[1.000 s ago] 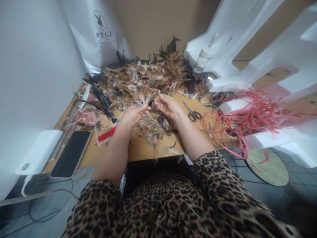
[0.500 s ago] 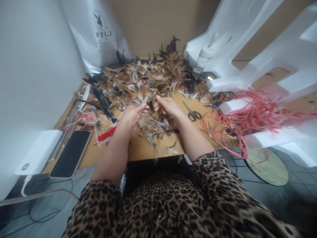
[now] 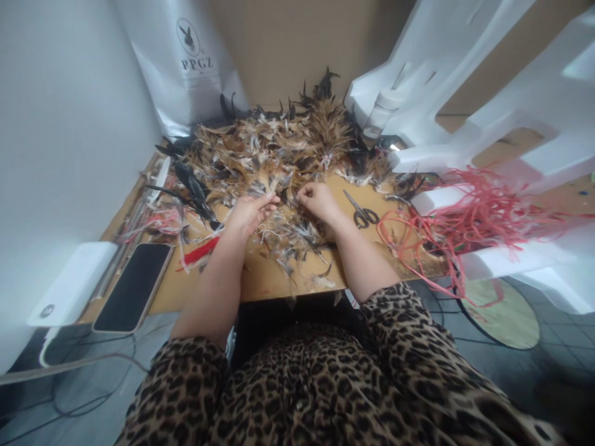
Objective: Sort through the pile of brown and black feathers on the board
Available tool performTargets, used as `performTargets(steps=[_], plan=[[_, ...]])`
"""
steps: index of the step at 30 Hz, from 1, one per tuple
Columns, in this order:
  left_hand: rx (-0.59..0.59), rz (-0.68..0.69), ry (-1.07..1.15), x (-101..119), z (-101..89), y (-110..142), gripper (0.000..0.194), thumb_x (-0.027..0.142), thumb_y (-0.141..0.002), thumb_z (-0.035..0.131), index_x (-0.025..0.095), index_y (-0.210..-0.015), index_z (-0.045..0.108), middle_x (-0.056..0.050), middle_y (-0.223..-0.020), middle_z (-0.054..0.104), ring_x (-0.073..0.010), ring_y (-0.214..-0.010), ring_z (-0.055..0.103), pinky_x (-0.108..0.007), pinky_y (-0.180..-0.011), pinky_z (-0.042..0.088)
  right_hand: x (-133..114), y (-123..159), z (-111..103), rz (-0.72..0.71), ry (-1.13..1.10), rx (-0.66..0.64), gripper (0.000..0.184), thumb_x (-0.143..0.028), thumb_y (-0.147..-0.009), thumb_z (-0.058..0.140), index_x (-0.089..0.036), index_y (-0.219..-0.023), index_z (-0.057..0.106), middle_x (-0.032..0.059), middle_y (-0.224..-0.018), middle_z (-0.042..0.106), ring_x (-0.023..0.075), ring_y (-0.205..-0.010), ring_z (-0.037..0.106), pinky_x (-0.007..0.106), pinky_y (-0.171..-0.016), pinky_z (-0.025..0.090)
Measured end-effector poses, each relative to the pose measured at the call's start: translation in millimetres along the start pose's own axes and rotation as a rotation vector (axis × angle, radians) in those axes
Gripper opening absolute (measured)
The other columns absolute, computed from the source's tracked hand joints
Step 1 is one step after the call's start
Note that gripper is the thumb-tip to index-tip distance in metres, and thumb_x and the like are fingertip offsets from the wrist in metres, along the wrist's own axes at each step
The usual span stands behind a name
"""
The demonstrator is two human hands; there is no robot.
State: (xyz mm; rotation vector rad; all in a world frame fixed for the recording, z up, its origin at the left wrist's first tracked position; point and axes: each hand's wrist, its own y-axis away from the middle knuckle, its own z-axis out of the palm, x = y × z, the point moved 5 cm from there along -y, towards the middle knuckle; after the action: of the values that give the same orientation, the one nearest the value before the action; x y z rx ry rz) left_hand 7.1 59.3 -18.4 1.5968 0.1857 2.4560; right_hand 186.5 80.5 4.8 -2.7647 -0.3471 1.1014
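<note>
My left hand (image 3: pixel 253 212) is closed in a pinch, with a small bunch of tan and grey feathers (image 3: pixel 268 181) showing just above its thumb. To its right, my right hand (image 3: pixel 318 201) has its fingers curled and thumb tip pressed in. What lies in that pinch is too small to make out. Behind both hands spreads a large heap of brown feathers (image 3: pixel 246 145). Loose grey and brown feathers (image 3: pixel 295 238) and a pale curled thread (image 3: pixel 268 232) lie below them on the wooden table (image 3: pixel 264 285).
Black-handled scissors (image 3: pixel 362 214) lie right of my right hand. Further right is a tangle of pink ribbon strips (image 3: pixel 493 214) over white foam (image 3: pixel 488 263). A phone (image 3: pixel 134 288) and a white power bank (image 3: pixel 77 282) rest at left, near long black feathers (image 3: pixel 193 189).
My right hand has drawn slightly away from my left, its fingers curling in more. The left hand has stayed almost in place.
</note>
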Motion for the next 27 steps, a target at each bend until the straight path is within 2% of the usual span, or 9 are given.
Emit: performTargets(steps=[5, 9, 14, 18, 23, 27], plan=[[0.001, 0.007, 0.002, -1, 0.1, 0, 0.018, 0.020, -0.065, 0.074, 0.006, -0.075, 0.067, -0.008, -0.072, 0.069, -0.0048, -0.050, 0.059, -0.012, -0.041, 0.039, -10, 7, 15, -0.050, 0.304, -0.012, 0.024, -0.030, -0.075, 0.054, -0.017, -0.092, 0.065, 0.0069, -0.092, 0.065, 0.0182, -0.082, 0.058, 0.027, -0.072, 0.042], [0.001, 0.006, -0.010, -2, -0.3, -1, 0.019, 0.021, -0.065, 0.074, 0.006, -0.075, 0.066, -0.008, -0.073, 0.070, -0.0048, -0.050, 0.058, -0.013, -0.041, 0.039, -8, 7, 18, -0.027, 0.415, -0.050, 0.023, -0.026, -0.078, 0.049, -0.018, -0.092, 0.065, 0.0081, -0.095, 0.064, 0.0198, -0.085, 0.059, 0.028, -0.072, 0.042], [-0.002, -0.001, -0.014, -3, -1.1, -2, 0.019, 0.021, -0.065, 0.074, 0.006, -0.075, 0.066, -0.008, -0.074, 0.070, -0.0047, -0.051, 0.058, -0.013, -0.041, 0.039, -4, 5, 13, 0.000, 0.400, -0.025, 0.023, -0.024, -0.080, 0.045, -0.019, -0.087, 0.065, 0.0074, -0.093, 0.064, 0.0197, -0.087, 0.059, 0.028, -0.073, 0.042], [-0.015, 0.009, -0.017, -3, -1.2, -3, 0.019, 0.021, -0.065, 0.073, 0.006, -0.074, 0.066, -0.008, -0.073, 0.070, -0.0047, -0.050, 0.058, -0.013, -0.041, 0.039, -7, 6, 13, -0.039, 0.381, 0.003, 0.022, -0.029, -0.078, 0.048, -0.019, -0.089, 0.065, 0.0065, -0.095, 0.064, 0.0198, -0.087, 0.059, 0.028, -0.073, 0.043], [-0.013, 0.004, -0.015, -5, -1.3, -3, 0.019, 0.021, -0.065, 0.074, 0.006, -0.074, 0.066, -0.008, -0.073, 0.069, -0.0052, -0.050, 0.058, -0.013, -0.041, 0.039, -4, 6, 18, -0.006, 0.483, -0.024, 0.025, -0.031, -0.078, 0.049, -0.018, -0.088, 0.067, 0.0110, -0.094, 0.065, 0.0234, -0.083, 0.061, 0.030, -0.068, 0.043], [-0.003, -0.005, -0.019, -5, -0.6, -2, 0.018, 0.020, -0.066, 0.073, 0.006, -0.074, 0.066, -0.008, -0.073, 0.070, -0.0050, -0.049, 0.058, -0.013, -0.040, 0.038, 6, 1, 11, 0.058, 0.354, -0.013, 0.023, -0.026, -0.078, 0.047, -0.018, -0.084, 0.067, 0.0086, -0.089, 0.068, 0.0200, -0.080, 0.061, 0.028, -0.070, 0.043]])
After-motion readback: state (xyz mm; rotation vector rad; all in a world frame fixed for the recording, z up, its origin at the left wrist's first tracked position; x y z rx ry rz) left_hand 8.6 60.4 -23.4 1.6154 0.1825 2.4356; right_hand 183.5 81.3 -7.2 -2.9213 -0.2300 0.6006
